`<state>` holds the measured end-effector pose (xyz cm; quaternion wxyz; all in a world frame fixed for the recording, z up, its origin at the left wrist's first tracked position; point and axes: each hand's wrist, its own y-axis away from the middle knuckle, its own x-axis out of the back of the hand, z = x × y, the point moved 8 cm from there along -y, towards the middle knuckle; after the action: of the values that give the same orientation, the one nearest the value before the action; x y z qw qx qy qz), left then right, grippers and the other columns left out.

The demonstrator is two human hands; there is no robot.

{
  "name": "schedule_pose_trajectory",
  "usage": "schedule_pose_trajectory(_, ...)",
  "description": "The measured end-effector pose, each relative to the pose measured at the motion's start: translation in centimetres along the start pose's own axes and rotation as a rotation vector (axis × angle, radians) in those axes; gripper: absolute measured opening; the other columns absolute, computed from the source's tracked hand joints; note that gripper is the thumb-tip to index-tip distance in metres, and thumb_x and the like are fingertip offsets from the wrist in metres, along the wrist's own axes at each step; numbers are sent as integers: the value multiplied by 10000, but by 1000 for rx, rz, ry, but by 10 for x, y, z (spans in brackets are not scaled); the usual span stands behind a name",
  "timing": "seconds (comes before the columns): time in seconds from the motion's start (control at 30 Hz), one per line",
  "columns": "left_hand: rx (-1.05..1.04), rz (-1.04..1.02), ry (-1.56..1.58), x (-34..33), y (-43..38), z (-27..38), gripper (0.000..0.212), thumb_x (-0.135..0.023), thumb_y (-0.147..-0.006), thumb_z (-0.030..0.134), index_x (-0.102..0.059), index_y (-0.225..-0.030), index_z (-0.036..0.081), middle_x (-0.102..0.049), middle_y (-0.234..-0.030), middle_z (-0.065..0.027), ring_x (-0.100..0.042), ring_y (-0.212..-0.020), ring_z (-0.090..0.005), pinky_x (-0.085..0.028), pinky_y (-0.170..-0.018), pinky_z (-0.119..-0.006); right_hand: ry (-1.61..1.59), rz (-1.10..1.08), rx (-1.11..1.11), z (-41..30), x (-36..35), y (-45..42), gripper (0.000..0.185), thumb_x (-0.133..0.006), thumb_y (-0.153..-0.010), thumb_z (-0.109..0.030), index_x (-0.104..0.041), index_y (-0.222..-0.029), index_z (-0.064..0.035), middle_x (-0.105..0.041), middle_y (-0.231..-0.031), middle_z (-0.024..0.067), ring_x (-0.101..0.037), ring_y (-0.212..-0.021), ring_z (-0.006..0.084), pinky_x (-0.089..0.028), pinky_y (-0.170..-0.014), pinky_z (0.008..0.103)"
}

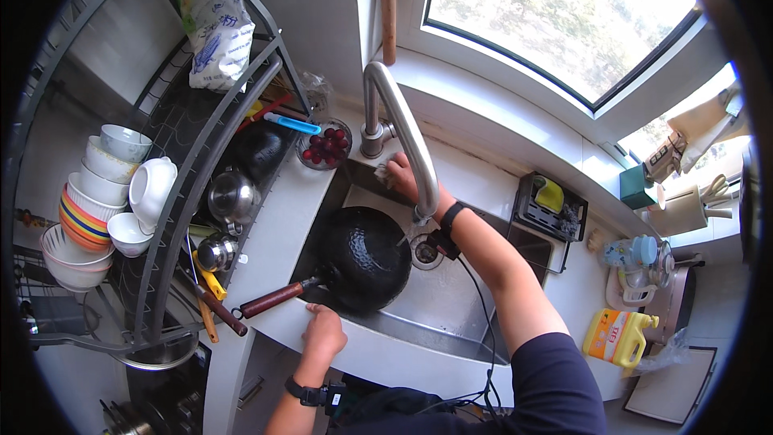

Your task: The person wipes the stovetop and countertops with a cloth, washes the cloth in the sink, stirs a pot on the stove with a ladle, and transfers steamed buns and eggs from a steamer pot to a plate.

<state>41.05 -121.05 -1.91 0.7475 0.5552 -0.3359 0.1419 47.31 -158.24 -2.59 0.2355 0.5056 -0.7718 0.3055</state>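
A black wok (365, 260) with a dark wooden handle (272, 300) sits in the stainless steel sink (444, 308); its handle reaches over the left rim. At the sink's back edge, behind the curved faucet (401, 115), my right hand (406, 180) grips a greyish scrubber (384, 176). A thin stream of water falls from the spout beside the wok's right side. My left hand (324, 333) is by the front counter edge, just right of the wok handle, with curled fingers. Nothing shows in it, but its underside is hidden.
Left stands a dish rack (208, 151) with stacked bowls (109, 187) and pots. A glass bowl of red fruit (324, 144) is behind the sink's left corner. Right are a sponge caddy (551, 208) and yellow jug (619, 337). A black cable (486, 308) hangs from my right wrist.
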Motion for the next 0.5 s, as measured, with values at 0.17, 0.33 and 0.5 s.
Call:
schedule_pose_trajectory(0.17,-5,2,-11,1,3,-1,826,-589,-802,45,-47,-1349,-255,-609,-1062,-318,-642,-967,-389,-500,-876,-471,640,197,23,-23,67,83,290,-655,-699,-100,-591,-977,-46,-568,-1025,134,-550,-953,323,-492,-813,398)
schedule_pose_trajectory(0.33,5,1,4,-1,-1,-1,846,-598,-803,53,-27,-1345,-258,-612,-1050,-320,-645,-959,-382,-511,-866,-433,755,136,-290,-5,123,166,270,-625,-697,-100,-591,-951,-16,-554,-1018,157,-554,-945,342,-501,-777,434)
schedule_pose_trajectory(0.5,-63,38,-23,5,-2,10,869,-652,-754,36,-78,-1329,-273,-562,-1110,-378,-624,-1008,-406,-503,-894,-378,607,263,-415,-5,178,148,275,-561,-775,-132,-615,-1035,-62,-584,-963,177,-562,-927,383,-503,-778,474)
